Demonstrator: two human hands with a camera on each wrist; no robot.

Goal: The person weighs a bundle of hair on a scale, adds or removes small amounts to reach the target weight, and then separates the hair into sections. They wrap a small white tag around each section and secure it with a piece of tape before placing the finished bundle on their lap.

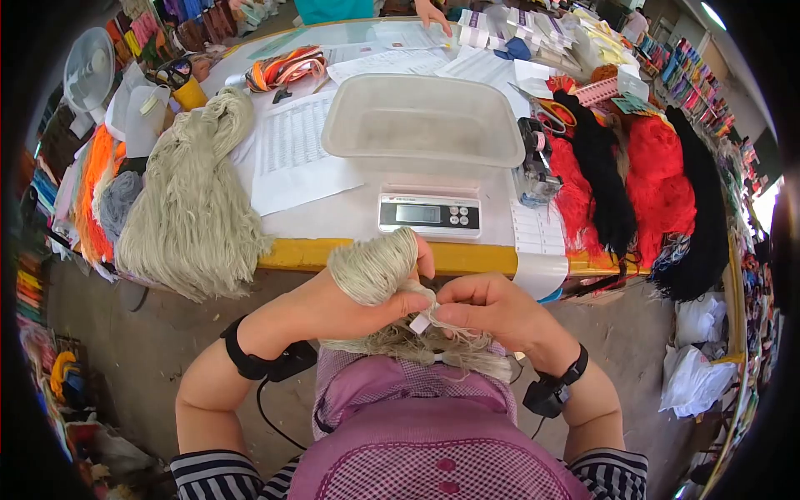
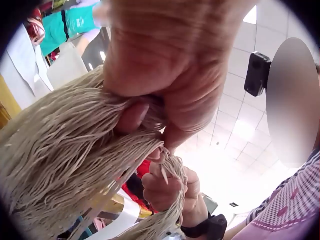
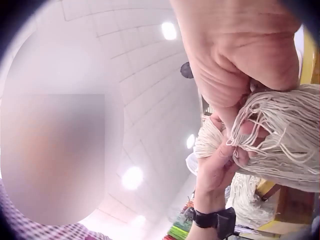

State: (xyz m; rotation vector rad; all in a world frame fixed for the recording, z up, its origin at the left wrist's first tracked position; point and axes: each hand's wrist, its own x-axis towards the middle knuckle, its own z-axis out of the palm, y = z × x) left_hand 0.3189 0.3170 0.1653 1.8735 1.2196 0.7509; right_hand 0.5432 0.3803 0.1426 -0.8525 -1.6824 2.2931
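A skein of beige-grey yarn (image 1: 371,268) is looped over the back of my left hand (image 1: 333,307), and its long strands (image 2: 60,160) hang below in the left wrist view. The left thumb and fingers grip the yarn at the front. Facing it, my right hand (image 1: 497,312) pinches a thin bundle of strands (image 3: 245,125) between thumb and fingers. A small white tag (image 1: 419,323) shows between the two hands. Loose yarn ends spread beneath, over the lap of the pink apron (image 1: 417,387).
On the table ahead stand a digital scale (image 1: 429,216) and a translucent plastic tub (image 1: 421,154). More beige-grey yarn (image 1: 192,200) drapes over the edge at left, red yarn (image 1: 660,167) and black yarn (image 1: 702,200) at right. Scissors (image 1: 554,115) lie near the right-hand yarn.
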